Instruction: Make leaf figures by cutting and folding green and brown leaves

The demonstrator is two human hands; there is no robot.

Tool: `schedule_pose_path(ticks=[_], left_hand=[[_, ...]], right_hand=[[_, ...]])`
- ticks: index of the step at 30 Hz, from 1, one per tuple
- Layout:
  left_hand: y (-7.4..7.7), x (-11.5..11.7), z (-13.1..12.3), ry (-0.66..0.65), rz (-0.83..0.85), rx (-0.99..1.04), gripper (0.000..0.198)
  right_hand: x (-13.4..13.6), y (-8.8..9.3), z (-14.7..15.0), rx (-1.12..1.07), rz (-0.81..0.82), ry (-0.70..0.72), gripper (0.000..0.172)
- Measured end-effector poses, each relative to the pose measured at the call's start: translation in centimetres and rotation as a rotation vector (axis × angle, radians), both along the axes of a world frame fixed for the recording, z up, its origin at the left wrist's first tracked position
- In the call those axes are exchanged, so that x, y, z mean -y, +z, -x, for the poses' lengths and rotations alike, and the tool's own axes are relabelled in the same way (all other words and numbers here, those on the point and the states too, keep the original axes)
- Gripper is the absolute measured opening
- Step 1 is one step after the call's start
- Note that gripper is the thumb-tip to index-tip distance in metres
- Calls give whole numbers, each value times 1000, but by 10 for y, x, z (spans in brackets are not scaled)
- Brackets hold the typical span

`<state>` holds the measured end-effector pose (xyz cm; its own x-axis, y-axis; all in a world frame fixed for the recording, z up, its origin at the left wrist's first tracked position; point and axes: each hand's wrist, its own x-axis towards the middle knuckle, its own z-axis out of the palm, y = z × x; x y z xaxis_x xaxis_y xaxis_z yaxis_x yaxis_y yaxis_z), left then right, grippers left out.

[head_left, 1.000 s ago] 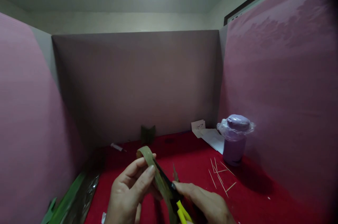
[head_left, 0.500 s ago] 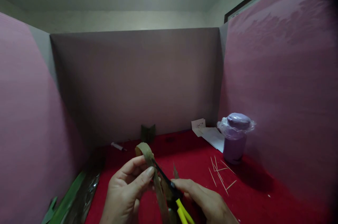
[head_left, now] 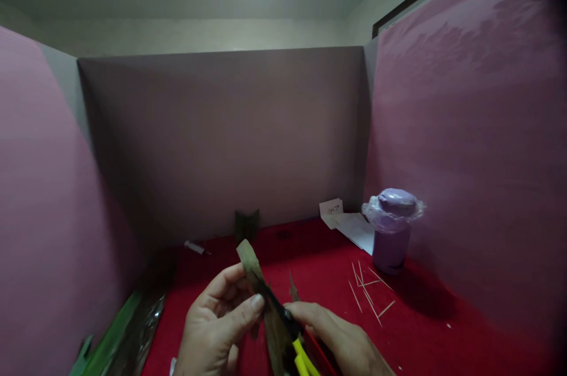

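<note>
My left hand (head_left: 217, 323) pinches a dull green leaf strip (head_left: 252, 267) between thumb and fingers, holding it upright over the red table (head_left: 420, 334). My right hand (head_left: 343, 343) grips scissors (head_left: 287, 334) with black blades and yellow handles. The blades lie against the leaf strip just below my left thumb. Whether the blades are apart or together is hard to make out. The lower part of the strip hangs down between both hands.
A purple cup (head_left: 392, 234) wrapped in clear plastic stands at the right, with several thin wooden sticks (head_left: 367, 293) scattered before it. White papers (head_left: 349, 225) lie at the back right. A folded leaf piece (head_left: 247, 225) stands by the back wall. Green leaves (head_left: 110, 340) lie at the left edge.
The curled top of the leaf strip has straightened into a flat tip. Both hands stayed in about the same place; the scissors shifted slightly lower.
</note>
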<state>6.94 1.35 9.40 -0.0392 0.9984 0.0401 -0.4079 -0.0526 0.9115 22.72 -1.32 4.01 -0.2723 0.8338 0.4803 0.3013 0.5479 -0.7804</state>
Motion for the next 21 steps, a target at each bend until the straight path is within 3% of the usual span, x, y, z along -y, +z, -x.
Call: schedule_pose_path(ticks=[8,13,18,21], left_hand=[[0,2,-3,-57,15,20,43],[1,4,-4,-87,16,-1,49],[0,4,-4,-103,12,-11,51],[0,4,-4,-116,14,-14,51]], right_hand=[[-2,-1,-1,-18,1,57,47],[-3,-2,1,-32,0,45,41],[-2,1,-1,35,-95,3,39],[-2,2,-2,29,-146,25,46]])
